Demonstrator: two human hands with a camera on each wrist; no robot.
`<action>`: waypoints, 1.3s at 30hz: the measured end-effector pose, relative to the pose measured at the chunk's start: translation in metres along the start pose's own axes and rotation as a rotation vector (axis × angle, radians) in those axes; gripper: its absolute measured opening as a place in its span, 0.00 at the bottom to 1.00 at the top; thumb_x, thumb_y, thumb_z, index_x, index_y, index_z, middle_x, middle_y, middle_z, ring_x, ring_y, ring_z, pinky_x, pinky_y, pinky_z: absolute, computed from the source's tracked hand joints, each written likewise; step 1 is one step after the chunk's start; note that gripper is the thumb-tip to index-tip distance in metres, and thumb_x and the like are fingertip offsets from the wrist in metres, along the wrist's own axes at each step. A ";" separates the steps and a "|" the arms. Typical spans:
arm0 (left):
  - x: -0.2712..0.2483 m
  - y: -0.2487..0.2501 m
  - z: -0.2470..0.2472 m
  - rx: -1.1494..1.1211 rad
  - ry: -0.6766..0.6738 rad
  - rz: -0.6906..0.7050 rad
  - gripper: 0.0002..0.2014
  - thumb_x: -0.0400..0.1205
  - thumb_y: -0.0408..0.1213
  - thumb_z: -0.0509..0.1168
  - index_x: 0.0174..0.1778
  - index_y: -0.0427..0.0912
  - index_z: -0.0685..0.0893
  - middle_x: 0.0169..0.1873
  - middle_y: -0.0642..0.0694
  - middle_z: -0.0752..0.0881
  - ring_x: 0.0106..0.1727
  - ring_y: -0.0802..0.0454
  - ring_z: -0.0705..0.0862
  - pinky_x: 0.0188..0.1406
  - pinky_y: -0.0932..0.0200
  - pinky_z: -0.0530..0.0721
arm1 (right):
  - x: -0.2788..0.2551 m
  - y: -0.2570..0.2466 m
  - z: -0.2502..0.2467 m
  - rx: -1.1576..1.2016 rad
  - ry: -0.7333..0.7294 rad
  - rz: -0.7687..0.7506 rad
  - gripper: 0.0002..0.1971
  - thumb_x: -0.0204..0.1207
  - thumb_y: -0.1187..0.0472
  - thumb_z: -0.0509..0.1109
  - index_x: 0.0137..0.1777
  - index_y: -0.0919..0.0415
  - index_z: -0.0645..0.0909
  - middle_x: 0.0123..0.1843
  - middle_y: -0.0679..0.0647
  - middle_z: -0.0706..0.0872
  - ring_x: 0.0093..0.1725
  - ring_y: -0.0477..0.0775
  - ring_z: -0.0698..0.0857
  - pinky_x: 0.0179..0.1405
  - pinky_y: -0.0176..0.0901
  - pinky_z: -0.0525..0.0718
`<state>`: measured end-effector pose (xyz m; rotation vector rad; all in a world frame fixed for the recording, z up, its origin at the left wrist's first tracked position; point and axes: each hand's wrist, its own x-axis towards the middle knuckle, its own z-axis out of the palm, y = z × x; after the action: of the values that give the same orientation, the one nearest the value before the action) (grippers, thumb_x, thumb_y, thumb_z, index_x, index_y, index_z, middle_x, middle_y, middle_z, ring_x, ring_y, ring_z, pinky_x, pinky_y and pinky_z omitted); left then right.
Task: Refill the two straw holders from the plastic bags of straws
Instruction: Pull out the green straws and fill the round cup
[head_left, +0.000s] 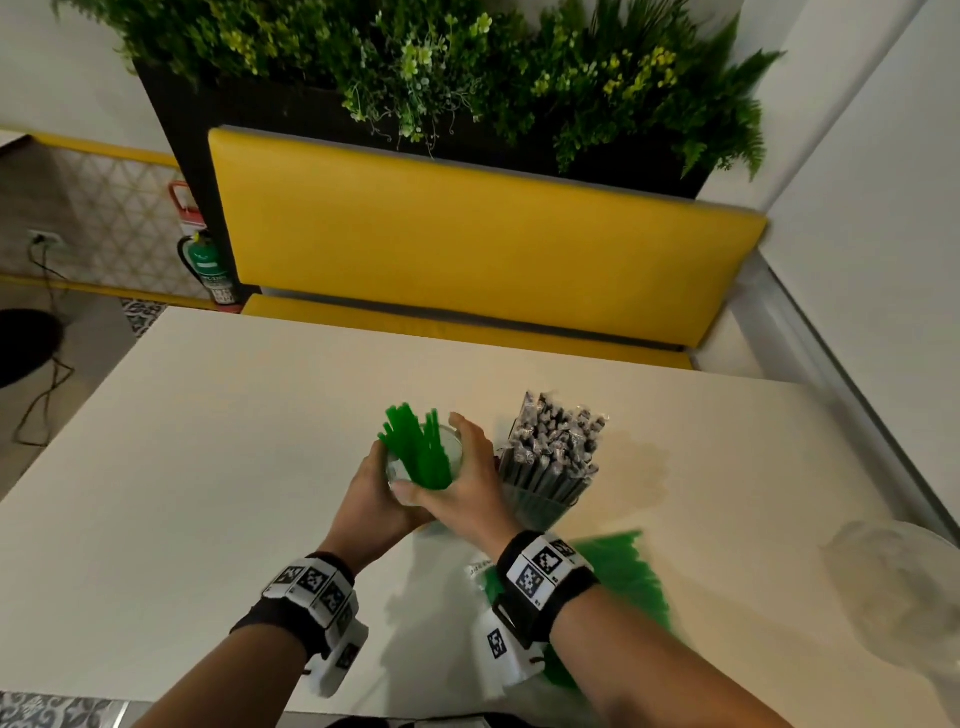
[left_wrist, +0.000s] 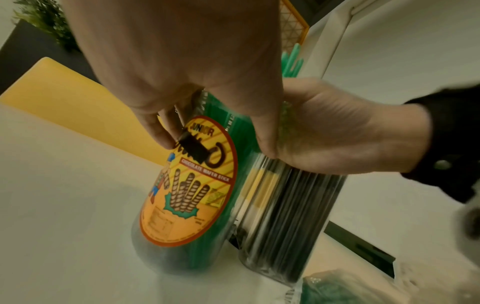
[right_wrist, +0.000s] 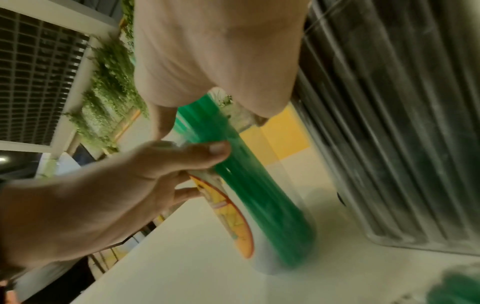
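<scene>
A clear jar (head_left: 448, 451) with an orange wafer-stick label (left_wrist: 189, 181) holds a bunch of green straws (head_left: 415, 447) near the table's middle. My left hand (head_left: 382, 488) grips the jar's left side, thumb and fingers curled round it (right_wrist: 182, 158). My right hand (head_left: 457, 473) grips its rim from the right and above. Just right of it stands a second clear holder (head_left: 545, 499) filled with black straws (head_left: 556, 441) still in their plastic bag. A bag of green straws (head_left: 623, 566) lies on the table under my right wrist. Both wrist views are blurred around the jar.
A crumpled clear plastic bag (head_left: 893, 587) lies near the right edge of the white table (head_left: 208, 467). A yellow bench (head_left: 467, 249) and a planter (head_left: 467, 67) stand behind the table. A wall (head_left: 883, 208) runs along the right.
</scene>
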<state>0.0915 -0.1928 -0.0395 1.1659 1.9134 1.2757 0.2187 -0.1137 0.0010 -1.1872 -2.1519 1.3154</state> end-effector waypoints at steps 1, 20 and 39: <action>0.002 -0.001 0.000 -0.001 -0.020 -0.002 0.44 0.59 0.50 0.82 0.72 0.56 0.71 0.64 0.58 0.85 0.62 0.65 0.84 0.60 0.58 0.85 | -0.006 -0.001 -0.004 -0.014 -0.048 0.040 0.59 0.65 0.40 0.84 0.88 0.54 0.52 0.84 0.50 0.61 0.86 0.53 0.61 0.85 0.53 0.65; 0.022 -0.013 0.028 0.019 -0.052 0.015 0.48 0.65 0.44 0.87 0.78 0.46 0.68 0.68 0.48 0.82 0.69 0.49 0.80 0.68 0.55 0.77 | -0.088 0.038 -0.097 -0.241 -0.589 0.017 0.16 0.82 0.55 0.73 0.69 0.53 0.85 0.73 0.48 0.84 0.66 0.43 0.84 0.67 0.37 0.79; 0.030 -0.011 0.035 0.020 -0.076 -0.060 0.55 0.62 0.51 0.87 0.81 0.47 0.63 0.73 0.48 0.78 0.74 0.47 0.78 0.76 0.44 0.78 | -0.015 0.113 -0.131 0.130 0.061 0.083 0.56 0.54 0.63 0.93 0.80 0.50 0.66 0.64 0.37 0.85 0.59 0.18 0.80 0.58 0.15 0.76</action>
<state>0.1015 -0.1535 -0.0630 1.1422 1.8948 1.1669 0.3673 -0.0280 -0.0272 -1.2593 -1.9623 1.4117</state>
